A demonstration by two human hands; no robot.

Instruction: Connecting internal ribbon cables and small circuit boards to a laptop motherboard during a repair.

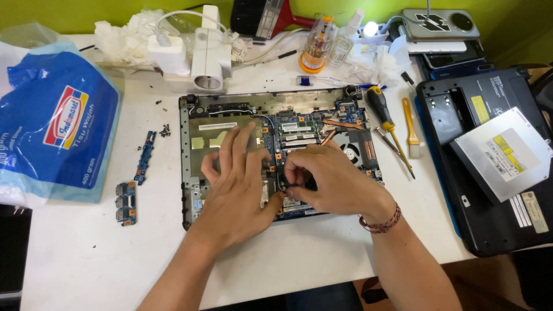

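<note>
an open laptop (196, 173) with its insides showing, flat in the middle of a white table (86, 247). blue board (299, 129) with tiny parts inside it, near the top right. a round fan (351, 151) just beside the board.

left hand (239, 178) flat on the laptop, fingers spread wide, palm down. right hand (328, 178) curled over the middle of the laptop, fingertips pinched together on something small and dark. too small to tell what. thumbs of both hands nearly touching. a red string band (380, 223) around the right wrist.

two small blue boards (135, 175) on the table, left of the laptop. a little heap of black screws (165, 131) near the top left corner. a big blue bag (57, 126) far left.

a yellow and black screwdriver (385, 121) to the right of the laptop, with a small yellow brush (411, 129) just beside it. a black laptop cover (489, 219) further right, with a flat silver box (504, 155) on top of it. white plugs (199, 55) and crumpled tissues (124, 31) along the back of the table.
</note>
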